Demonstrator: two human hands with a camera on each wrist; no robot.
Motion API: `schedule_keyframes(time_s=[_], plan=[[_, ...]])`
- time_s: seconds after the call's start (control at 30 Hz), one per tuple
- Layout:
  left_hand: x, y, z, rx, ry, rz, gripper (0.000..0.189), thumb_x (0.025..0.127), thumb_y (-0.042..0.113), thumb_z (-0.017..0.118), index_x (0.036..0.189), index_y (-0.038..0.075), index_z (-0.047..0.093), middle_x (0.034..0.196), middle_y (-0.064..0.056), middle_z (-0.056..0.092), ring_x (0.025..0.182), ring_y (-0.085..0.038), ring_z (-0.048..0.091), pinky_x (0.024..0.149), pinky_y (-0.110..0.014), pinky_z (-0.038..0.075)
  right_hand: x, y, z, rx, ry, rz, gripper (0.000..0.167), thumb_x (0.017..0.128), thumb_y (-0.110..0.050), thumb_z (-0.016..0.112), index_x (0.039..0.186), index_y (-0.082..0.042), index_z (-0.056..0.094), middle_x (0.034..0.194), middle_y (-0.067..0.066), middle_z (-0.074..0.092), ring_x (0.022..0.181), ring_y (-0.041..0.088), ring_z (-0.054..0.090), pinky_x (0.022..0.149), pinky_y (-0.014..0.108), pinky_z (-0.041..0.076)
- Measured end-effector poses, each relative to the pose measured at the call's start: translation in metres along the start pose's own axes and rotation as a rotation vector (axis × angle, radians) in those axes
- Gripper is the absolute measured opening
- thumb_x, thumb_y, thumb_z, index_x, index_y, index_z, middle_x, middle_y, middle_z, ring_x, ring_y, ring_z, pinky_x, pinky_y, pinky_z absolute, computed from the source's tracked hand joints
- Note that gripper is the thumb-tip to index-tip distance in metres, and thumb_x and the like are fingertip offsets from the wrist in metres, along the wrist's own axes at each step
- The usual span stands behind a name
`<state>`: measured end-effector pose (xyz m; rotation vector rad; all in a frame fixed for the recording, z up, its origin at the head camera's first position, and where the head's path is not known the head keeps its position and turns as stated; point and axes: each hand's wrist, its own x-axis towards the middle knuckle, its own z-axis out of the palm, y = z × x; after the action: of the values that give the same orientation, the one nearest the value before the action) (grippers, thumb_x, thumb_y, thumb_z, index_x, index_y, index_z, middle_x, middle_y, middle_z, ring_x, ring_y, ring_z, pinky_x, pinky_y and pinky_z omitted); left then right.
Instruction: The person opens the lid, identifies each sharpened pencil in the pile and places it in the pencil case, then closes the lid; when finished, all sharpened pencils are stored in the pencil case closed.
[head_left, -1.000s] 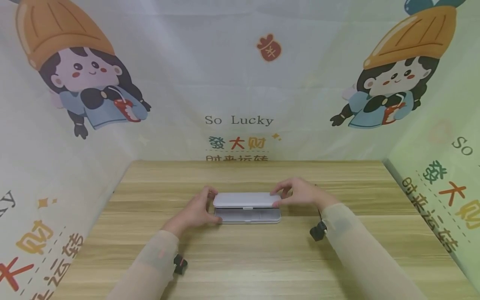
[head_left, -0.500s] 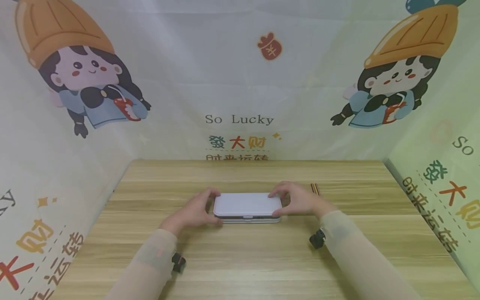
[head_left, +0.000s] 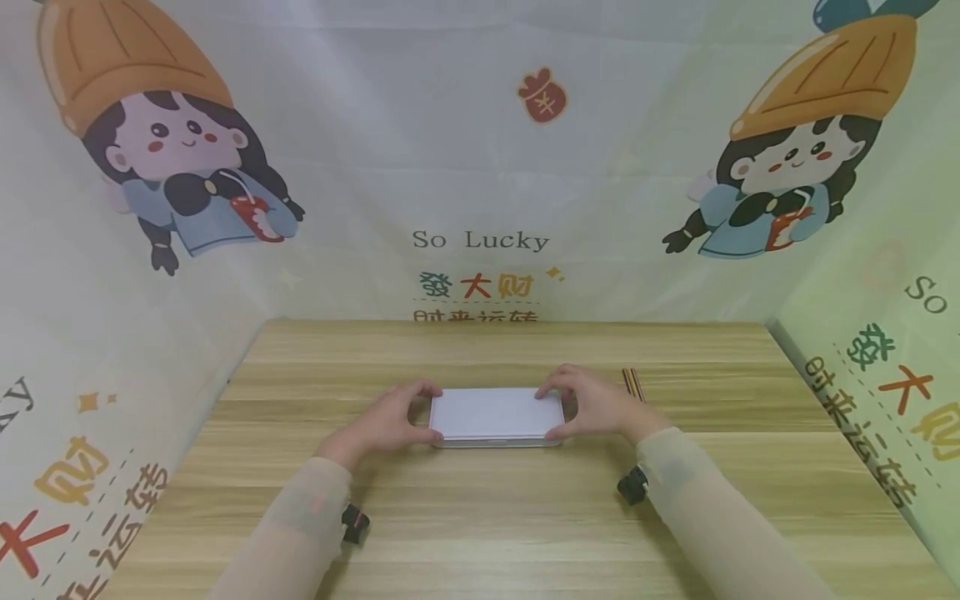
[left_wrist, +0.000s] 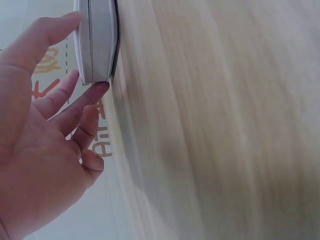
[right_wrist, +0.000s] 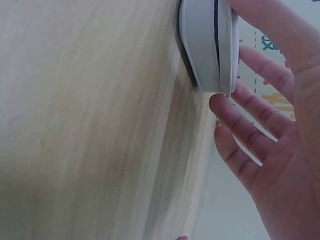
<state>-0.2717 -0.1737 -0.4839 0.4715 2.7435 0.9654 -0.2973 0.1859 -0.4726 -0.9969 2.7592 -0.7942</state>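
Observation:
A white, rounded pencil case (head_left: pixel 495 413) lies lengthwise on the table with its lid down over the base. At its left end my left hand (head_left: pixel 381 425) holds it, thumb on the front corner and fingers at the back corner. My right hand (head_left: pixel 598 407) holds the opposite end the same way, its thumb on the lid's front corner. In the left wrist view the seam on the case (left_wrist: pixel 97 42) is a thin line. A narrow dark gap runs between lid and base of the case (right_wrist: pixel 202 50) in the right wrist view. The inside is hidden.
Several striped pencils (head_left: pixel 632 383) lie just behind my right wrist, partly covered by it. The wooden table (head_left: pixel 495 525) ends at a printed cloth backdrop (head_left: pixel 480 192) that surrounds it at the back and both sides. A small black camera sits on each wrist.
The lid of the pencil case has swung down toward me from half raised to lying on the base. Both hands followed slightly, and my left thumb moved up onto the lid's front corner.

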Motion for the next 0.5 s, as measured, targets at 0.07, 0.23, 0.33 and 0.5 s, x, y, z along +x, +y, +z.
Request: schedule_keyframes(time_s=[0.07,0.23,0.33,0.5], plan=[[-0.0003,-0.0002,0.0005,-0.004,0.001,-0.004,0.072,0.076,0.034,0.09,0.138,0.013,0.059,0.146,-0.011,0.059,0.137,-0.036,0.05,0.118,-0.056,0.04,-0.0008,-0.0004,0.001,-0.006,0.002,0.008,0.064,0.068,-0.043,0.095,0.122,-0.018,0.072,0.123,0.001,0.066,0.097,0.016,0.059,0.091,0.038,0.051],[-0.0004,0.0017,0.0001,0.001,0.005,-0.001,0.073,0.075,0.031,0.091,0.138,0.011,0.059,0.146,-0.012,0.059,0.138,-0.036,0.05,0.12,-0.056,0.039,-0.0022,-0.0007,0.0023,-0.006,0.002,0.033,0.064,0.069,-0.046,0.094,0.123,-0.021,0.072,0.129,0.001,0.064,0.105,0.018,0.059,0.098,0.044,0.052],[-0.0004,0.0032,-0.0007,0.024,0.01,0.015,0.073,0.075,0.03,0.091,0.137,0.011,0.059,0.144,-0.012,0.06,0.136,-0.035,0.052,0.119,-0.055,0.039,-0.0026,-0.0005,0.0029,-0.003,0.006,0.036,0.064,0.069,-0.046,0.094,0.123,-0.021,0.071,0.132,0.002,0.063,0.116,0.022,0.059,0.105,0.049,0.05],[-0.0049,0.0035,-0.0014,0.102,0.026,0.047,0.07,0.077,0.034,0.089,0.137,0.012,0.06,0.149,-0.016,0.056,0.138,-0.039,0.047,0.12,-0.063,0.032,-0.006,0.0014,0.0061,0.0,0.017,0.044,0.065,0.077,-0.05,0.088,0.13,-0.018,0.069,0.139,0.008,0.062,0.13,0.031,0.057,0.114,0.055,0.045]])
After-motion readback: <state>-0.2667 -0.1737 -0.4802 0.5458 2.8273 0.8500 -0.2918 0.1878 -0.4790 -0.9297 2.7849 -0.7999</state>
